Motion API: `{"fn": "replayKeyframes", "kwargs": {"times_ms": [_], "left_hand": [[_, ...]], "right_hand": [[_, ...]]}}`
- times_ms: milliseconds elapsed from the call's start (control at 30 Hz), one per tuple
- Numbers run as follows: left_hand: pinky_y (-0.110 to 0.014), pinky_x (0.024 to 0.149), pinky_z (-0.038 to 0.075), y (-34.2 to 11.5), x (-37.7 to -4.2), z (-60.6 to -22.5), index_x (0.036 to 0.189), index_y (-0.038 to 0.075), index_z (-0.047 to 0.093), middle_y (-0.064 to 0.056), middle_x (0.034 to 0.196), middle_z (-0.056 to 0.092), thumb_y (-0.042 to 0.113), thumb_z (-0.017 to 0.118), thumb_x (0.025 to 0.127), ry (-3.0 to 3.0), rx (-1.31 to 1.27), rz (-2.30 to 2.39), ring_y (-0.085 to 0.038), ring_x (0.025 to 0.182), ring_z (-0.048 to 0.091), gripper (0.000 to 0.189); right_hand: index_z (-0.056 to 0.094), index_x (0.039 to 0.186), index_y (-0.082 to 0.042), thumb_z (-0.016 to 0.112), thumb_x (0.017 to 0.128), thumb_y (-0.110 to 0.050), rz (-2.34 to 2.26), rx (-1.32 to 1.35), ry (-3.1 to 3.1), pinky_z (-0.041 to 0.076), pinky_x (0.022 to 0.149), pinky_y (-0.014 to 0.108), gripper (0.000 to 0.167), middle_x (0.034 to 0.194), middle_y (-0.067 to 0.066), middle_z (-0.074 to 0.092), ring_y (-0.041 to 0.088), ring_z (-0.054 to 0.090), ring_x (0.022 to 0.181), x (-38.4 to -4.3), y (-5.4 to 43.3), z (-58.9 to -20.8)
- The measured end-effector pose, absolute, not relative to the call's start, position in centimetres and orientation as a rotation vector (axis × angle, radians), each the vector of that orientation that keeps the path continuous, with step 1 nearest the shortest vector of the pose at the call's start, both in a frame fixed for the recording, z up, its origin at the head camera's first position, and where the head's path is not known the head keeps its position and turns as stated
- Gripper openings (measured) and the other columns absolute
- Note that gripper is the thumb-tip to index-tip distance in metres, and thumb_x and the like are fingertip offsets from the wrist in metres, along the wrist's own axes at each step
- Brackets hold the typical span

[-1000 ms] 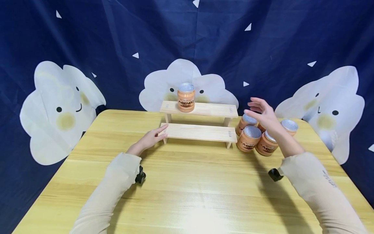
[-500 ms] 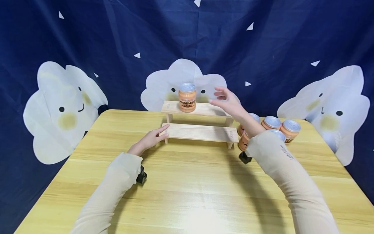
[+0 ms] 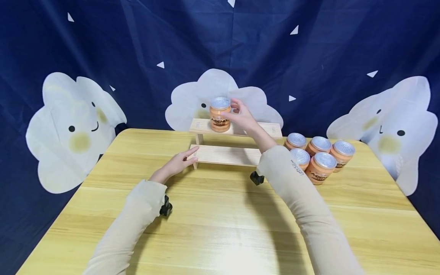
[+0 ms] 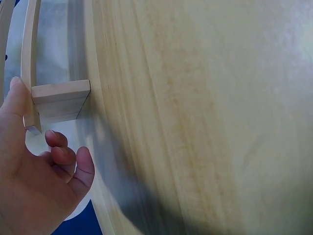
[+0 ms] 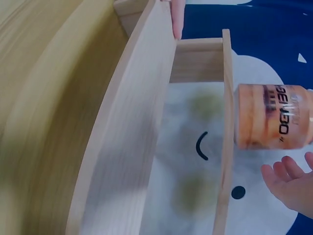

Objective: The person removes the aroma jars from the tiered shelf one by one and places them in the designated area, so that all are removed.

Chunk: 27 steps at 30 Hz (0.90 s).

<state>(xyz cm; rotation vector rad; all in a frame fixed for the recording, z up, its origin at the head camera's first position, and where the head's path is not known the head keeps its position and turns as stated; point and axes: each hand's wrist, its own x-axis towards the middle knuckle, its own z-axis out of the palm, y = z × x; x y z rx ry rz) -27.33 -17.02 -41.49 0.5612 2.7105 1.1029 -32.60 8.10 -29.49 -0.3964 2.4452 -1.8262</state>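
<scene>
An orange jar (image 3: pixel 220 121) with a silver lid stands upright on the upper wooden shelf (image 3: pixel 266 128), left of its middle. My right hand (image 3: pixel 241 115) is close at the jar's right side, fingers spread and slightly bent; its thumb overlaps the jar in the head view. A small gap separates the fingertips (image 5: pixel 266 171) from the jar (image 5: pixel 274 116) in the right wrist view. The thumb and forefinger of my left hand (image 3: pixel 177 162) rest on the left end of the lower wooden shelf (image 3: pixel 227 155). Its other fingers (image 4: pixel 63 155) hang loosely curled beside the shelf's leg (image 4: pixel 62 98).
Several more orange jars (image 3: pixel 321 168) with silver lids stand grouped on the table (image 3: pixel 213 214), right of the shelves. Behind the table hangs a dark blue curtain (image 3: pixel 137 38) with white clouds. Black wrist cameras (image 3: pixel 166 206) sit under both sleeves.
My right hand has moved left from above the grouped jars, along the upper shelf, to the side of the jar there. My left hand has stayed on the lower shelf's end.
</scene>
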Motion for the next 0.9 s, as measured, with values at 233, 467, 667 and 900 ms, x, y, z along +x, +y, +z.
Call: {"fn": "replayKeyframes", "kwargs": {"times_ms": [233,467,667,900], "left_hand": [[-0.031,0.064,0.033,-17.0,-27.2,-41.2,0.143,0.014,0.032,-0.016,0.094,0.054,0.028,0.05,0.094,2.714,0.552,1.091,-0.015,0.06,0.03,0.054],[-0.032,0.062,0.031,-16.8,-27.1,-41.4,0.143,0.013,0.032,-0.017,0.119,0.053,0.027,0.051,0.094,2.692,0.57,1.134,-0.013,0.057,0.028,0.054],[-0.03,0.062,0.032,-16.9,-27.3,-41.8,0.143,0.015,0.032,-0.014,0.091,0.055,0.027,0.051,0.094,2.678,0.543,1.167,-0.013,0.057,0.028,0.054],[-0.031,0.058,0.031,-17.0,-27.4,-41.8,0.143,0.015,0.032,-0.002,0.065,0.035,0.026,0.051,0.094,2.681,0.528,1.161,-0.016,0.058,0.03,0.053]], "right_hand": [[0.028,0.139,-0.003,0.063,0.083,-0.012,-1.945,-0.449,2.348,0.031,0.101,0.035,0.066,0.132,0.017,0.043,0.026,0.04,0.12,-33.3,6.6,-30.2],[0.033,0.134,-0.001,0.063,0.083,-0.009,-2.078,-0.392,2.318,0.034,0.099,0.034,0.059,0.127,0.017,0.045,0.026,0.045,0.116,-33.1,6.2,-30.6],[0.035,0.133,-0.006,0.065,0.082,-0.01,-2.103,-0.314,2.303,0.036,0.097,0.038,0.059,0.127,0.016,0.042,0.026,0.044,0.113,-32.0,6.9,-30.6],[0.034,0.134,-0.004,0.066,0.081,-0.009,-2.09,-0.305,2.341,0.036,0.095,0.037,0.061,0.127,0.016,0.041,0.026,0.044,0.112,-30.5,9.2,-30.5]]}}
